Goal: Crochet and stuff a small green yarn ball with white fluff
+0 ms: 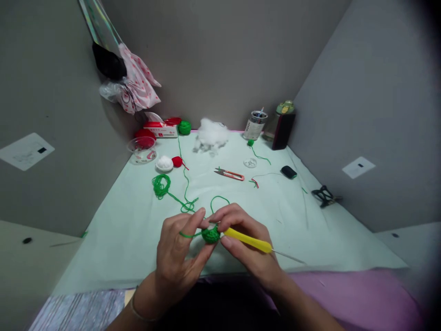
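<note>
Between my hands is a small green crocheted piece, cup-shaped, with something whitish at its top. My left hand pinches it from the left, and green yarn runs over a finger of that hand. In my right hand is a crochet hook with a yellow handle. Its bare metal shaft sticks out to the right, while the end at the crocheted piece is hidden by my fingers. A yarn strand loops on the table just behind my hands.
Thread snips lie mid-table, behind them white stuffing. Loose green yarn, a dish of white fluff and a clear tub are left. A can, a bottle and a black clip stand right.
</note>
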Tool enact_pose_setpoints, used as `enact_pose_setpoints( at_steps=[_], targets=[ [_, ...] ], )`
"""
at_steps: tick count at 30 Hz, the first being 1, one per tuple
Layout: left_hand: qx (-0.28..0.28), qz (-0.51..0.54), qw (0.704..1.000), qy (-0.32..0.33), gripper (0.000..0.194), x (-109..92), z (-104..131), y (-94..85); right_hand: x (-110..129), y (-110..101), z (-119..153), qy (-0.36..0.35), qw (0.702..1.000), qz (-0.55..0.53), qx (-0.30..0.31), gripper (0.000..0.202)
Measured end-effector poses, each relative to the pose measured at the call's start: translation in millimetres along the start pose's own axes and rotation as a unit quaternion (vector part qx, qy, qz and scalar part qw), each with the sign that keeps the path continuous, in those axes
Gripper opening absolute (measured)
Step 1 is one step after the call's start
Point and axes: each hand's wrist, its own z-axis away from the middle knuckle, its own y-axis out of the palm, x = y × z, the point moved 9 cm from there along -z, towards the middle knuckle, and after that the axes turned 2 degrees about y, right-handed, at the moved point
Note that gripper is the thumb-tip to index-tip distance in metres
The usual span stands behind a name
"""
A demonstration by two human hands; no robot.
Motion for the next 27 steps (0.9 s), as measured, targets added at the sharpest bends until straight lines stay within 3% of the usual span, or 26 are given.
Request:
enact_pose_setpoints(
  at_steps=[6,9,13,15,22,27],
  targets=[
    [0.01,-0.025,1.0,0.011,0.087,-6,-1,-1.0,16,1,9,-0.087,0.987,0.129,-0.041,0.031],
    [0.004,0.059,0.996,-0.072,0.084,5,7,8.6,24,-4,17,-0.126,0.973,0.169,-0.091,0.037],
    [0.008,0.214,0.942,-0.257,0.082,28,31,30.1,24,-7,22,-0.135,0.973,0.157,-0.1,0.04],
    [0.013,0.263,0.913,-0.312,0.082,32,38,36.2,21,-8,22,-0.129,0.978,0.139,-0.09,0.039],
    [-0.026,0.385,0.834,-0.394,0.072,37,36,37.3,18,-10,20,-0.106,0.984,0.113,-0.086,0.034],
    [-0.041,0.393,0.809,-0.436,0.067,38,39,43.3,21,-13,25,-0.102,0.973,0.157,-0.132,0.036]
  ],
)
